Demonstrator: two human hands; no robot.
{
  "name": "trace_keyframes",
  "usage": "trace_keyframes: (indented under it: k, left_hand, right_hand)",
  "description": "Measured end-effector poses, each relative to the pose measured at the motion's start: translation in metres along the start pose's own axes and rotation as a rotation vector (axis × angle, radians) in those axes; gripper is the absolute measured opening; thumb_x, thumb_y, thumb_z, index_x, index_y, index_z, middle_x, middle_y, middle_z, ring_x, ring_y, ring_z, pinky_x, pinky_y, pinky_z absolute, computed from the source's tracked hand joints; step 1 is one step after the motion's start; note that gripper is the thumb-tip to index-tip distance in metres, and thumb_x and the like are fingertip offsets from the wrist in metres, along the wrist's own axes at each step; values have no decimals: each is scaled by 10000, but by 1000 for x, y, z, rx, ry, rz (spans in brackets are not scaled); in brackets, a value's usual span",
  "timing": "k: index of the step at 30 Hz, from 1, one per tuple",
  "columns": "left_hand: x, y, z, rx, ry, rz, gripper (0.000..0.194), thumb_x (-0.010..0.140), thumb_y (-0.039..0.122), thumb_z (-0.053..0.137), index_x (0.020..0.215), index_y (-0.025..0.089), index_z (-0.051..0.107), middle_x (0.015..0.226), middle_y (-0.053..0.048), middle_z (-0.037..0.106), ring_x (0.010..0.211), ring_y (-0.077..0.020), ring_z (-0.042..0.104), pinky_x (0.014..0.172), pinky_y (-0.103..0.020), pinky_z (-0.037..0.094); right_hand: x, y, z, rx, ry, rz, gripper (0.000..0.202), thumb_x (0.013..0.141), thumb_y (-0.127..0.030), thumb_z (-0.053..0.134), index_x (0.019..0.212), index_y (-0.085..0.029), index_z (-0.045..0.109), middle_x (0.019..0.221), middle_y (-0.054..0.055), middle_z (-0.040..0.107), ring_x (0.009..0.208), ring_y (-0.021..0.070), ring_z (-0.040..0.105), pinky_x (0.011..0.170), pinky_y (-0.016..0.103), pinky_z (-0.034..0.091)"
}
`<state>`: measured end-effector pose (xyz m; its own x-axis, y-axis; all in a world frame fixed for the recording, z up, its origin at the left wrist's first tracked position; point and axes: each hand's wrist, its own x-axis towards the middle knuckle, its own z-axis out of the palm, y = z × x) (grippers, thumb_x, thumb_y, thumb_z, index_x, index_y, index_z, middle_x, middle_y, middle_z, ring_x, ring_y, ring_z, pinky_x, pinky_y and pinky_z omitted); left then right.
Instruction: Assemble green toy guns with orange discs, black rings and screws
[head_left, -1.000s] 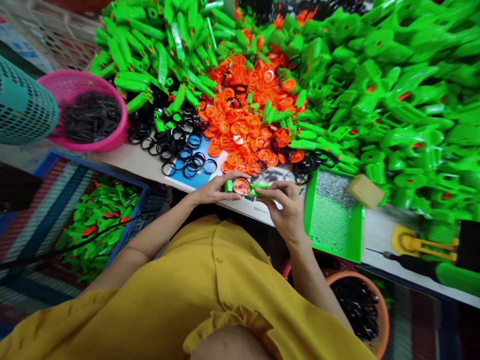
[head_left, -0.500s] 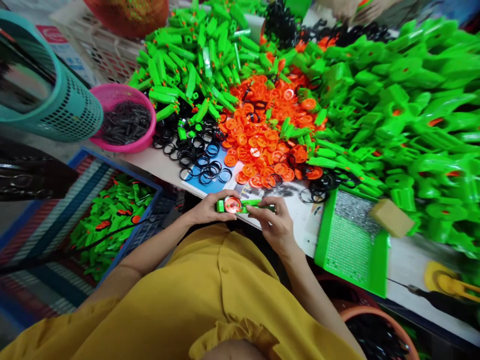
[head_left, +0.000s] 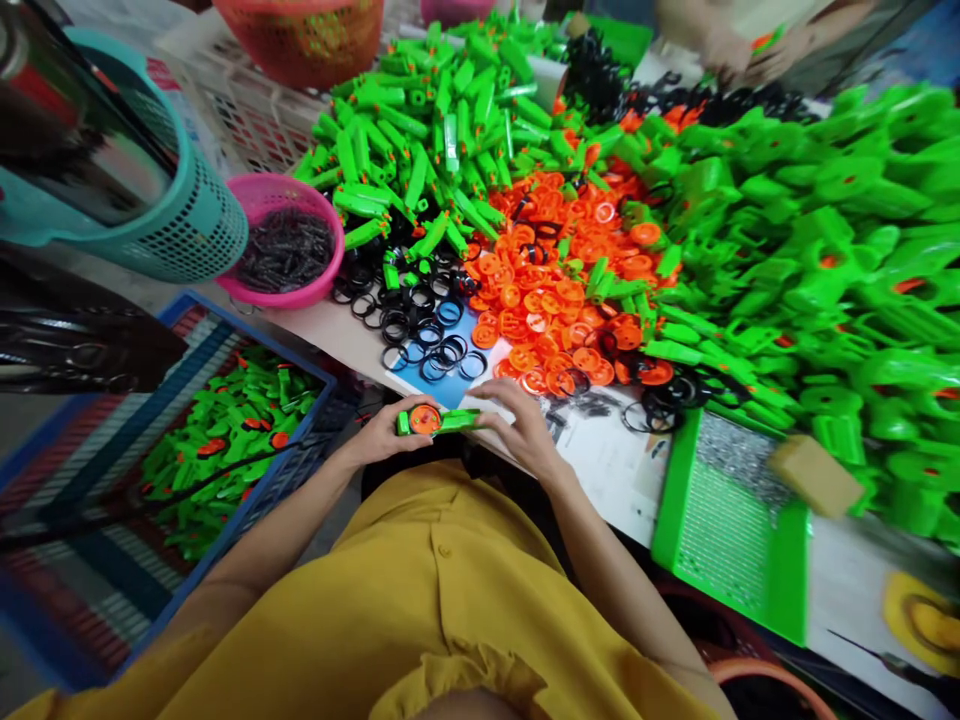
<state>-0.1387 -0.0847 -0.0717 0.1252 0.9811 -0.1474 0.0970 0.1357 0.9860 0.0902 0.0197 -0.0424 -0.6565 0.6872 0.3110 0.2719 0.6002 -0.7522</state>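
My left hand (head_left: 377, 436) is closed around one end of a green plastic toy part (head_left: 457, 421), held level at the table's front edge. A round orange disc (head_left: 425, 419) sits in the part, close to my left fingers. By the part's other end is my right hand (head_left: 529, 430), its fingers apart and curved. A right fingertip is at the part's tip; whether it touches I cannot tell. Just beyond my hands lie loose black rings (head_left: 452, 349) and a heap of orange discs (head_left: 559, 290).
Green parts pile up at the back (head_left: 420, 110) and right (head_left: 847, 250). A pink bowl (head_left: 337, 255) of dark pieces and a teal basket (head_left: 214, 215) stand left. A green tray (head_left: 791, 585) of small metal bits lies right. Another person's hands (head_left: 780, 55) work across the table.
The left hand has shifted left with the green part. My right hand's fingers have spread and moved from over the part to its right end. The whole view has shifted slightly.
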Motion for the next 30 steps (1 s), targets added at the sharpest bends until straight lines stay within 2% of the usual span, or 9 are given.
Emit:
trace_keyframes:
  k: [3, 8, 12, 17, 20, 23, 25, 27, 30]
  left_hand:
    - [-1, -5, -5, 9, -26, -29, 604, 711, 485, 808, 1174, 136, 638, 1128, -86, 657, 987, -202, 602, 926, -307, 478]
    - [3, -5, -10, 52, -134, 57, 555, 742, 462, 799, 1168, 142, 644, 1135, -100, 650, 1039, -220, 604, 977, -341, 470]
    - [12, -2, -11, 114, -247, 184, 511, 759, 413, 801, 1190, 179, 655, 1307, -134, 609, 1254, -270, 551, 1118, -396, 392]
    - [32, 9, -5, 138, -387, 167, 520, 768, 382, 803, 1230, 208, 641, 1556, -148, 419, 1420, -286, 441, 1181, -404, 333]
    - [44, 20, -3, 157, -427, 148, 515, 763, 414, 806, 1213, 216, 655, 1599, -131, 365, 1470, -276, 379, 1211, -384, 287]
    - [52, 29, -2, 186, -448, 90, 554, 747, 472, 807, 1214, 212, 659, 1619, -137, 328, 1489, -286, 352, 1219, -378, 272]
    - [54, 31, -1, 193, -454, 45, 579, 748, 492, 799, 1231, 207, 653, 1622, -149, 318, 1487, -294, 357, 1214, -382, 283]
    - [55, 32, 0, 188, -459, 14, 585, 757, 492, 792, 1244, 202, 649, 1619, -158, 319, 1491, -296, 350, 1216, -383, 281]
    - [54, 33, 3, 168, -456, -19, 609, 740, 500, 804, 1245, 192, 654, 1621, -165, 310, 1510, -306, 305, 1225, -383, 264]
  right_hand:
    - [21, 10, 4, -178, 24, 262, 286, 962, -398, 572, 1099, -191, 712, 923, 80, 687, 821, 201, 642, 760, 321, 488]
    - [36, 7, 9, -511, -260, 389, 232, 974, -299, 547, 1092, -213, 728, 990, 82, 718, 834, 203, 658, 676, 282, 416]
    - [28, 2, -7, -611, -434, 275, 187, 967, -223, 553, 1000, -202, 735, 966, 79, 708, 813, 189, 647, 636, 270, 368]
    - [39, 7, -40, -526, -612, -27, 185, 922, -97, 567, 929, -178, 733, 889, 76, 702, 786, 162, 638, 662, 252, 406]
    - [83, 16, -60, -432, -514, -48, 212, 920, -109, 561, 944, -205, 748, 917, 54, 745, 834, 158, 675, 736, 249, 462]
    - [152, 30, -68, -566, -222, 114, 228, 938, -187, 537, 976, -200, 762, 1011, 75, 767, 934, 210, 695, 838, 304, 484]
    - [200, 42, -63, -699, -135, 247, 270, 938, -197, 516, 1068, -174, 752, 1101, 118, 753, 1012, 252, 682, 875, 334, 479]
    - [240, 55, -52, -781, -133, 343, 316, 938, -184, 497, 1164, -151, 715, 1179, 153, 723, 1083, 271, 655, 900, 341, 473]
    - [275, 70, -32, -812, -136, 414, 377, 919, -119, 483, 1264, -88, 632, 1287, 218, 647, 1160, 296, 616, 931, 358, 470]
